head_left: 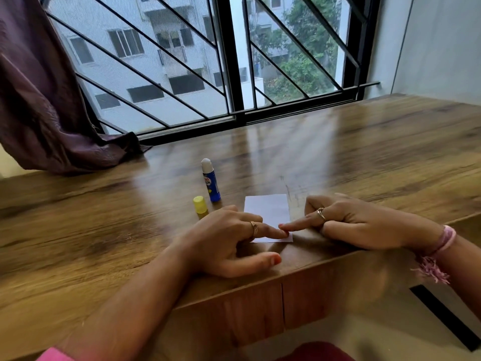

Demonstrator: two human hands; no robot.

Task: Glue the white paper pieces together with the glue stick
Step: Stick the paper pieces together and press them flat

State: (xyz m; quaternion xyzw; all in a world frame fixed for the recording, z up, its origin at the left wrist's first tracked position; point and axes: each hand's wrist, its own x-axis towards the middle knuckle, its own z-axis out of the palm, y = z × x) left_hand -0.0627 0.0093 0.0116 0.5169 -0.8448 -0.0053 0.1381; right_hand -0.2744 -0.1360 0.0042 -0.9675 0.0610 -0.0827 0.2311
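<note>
Two hands press white paper (268, 213) flat near the close edge of a wooden table (364, 152). The left hand (229, 238) and right hand (354, 222) each lay a straight index finger on the paper's near edge, fingertips almost meeting; neither holds anything. This looks like the pressing step after gluing. Next would likely be smoothing along the seam. The glue stick (210, 182) stands uncapped just left of the paper, its yellow cap (200, 205) beside it. Beyond, a barred window (234, 61) and a purple curtain (39, 100) at far left.
</note>
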